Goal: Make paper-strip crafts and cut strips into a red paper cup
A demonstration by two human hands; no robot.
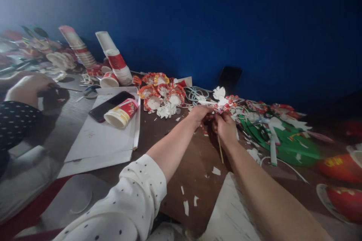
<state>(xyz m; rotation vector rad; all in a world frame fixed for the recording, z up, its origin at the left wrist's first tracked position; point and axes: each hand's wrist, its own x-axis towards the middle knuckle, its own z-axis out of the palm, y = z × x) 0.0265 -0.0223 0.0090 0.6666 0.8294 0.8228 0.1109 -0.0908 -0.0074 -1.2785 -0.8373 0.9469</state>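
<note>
Both of my hands meet over the middle of the brown table. My left hand pinches the lower edge of a red-and-white cut paper flower. Just right of it, my right hand is closed round a thin wooden stick, whose lower end sticks out below the fingers. The flower sits above my fingertips; where stick and flower meet is hidden. Behind my left hand lie several cut paper-cup flowers with red and orange rims. White paper scraps are strewn on the table near me.
A tilted stack of paper cups stands at the back left. A paper cup and a phone rest on a white box. Another person's hand is at far left. A green mat holds scraps and a glue stick.
</note>
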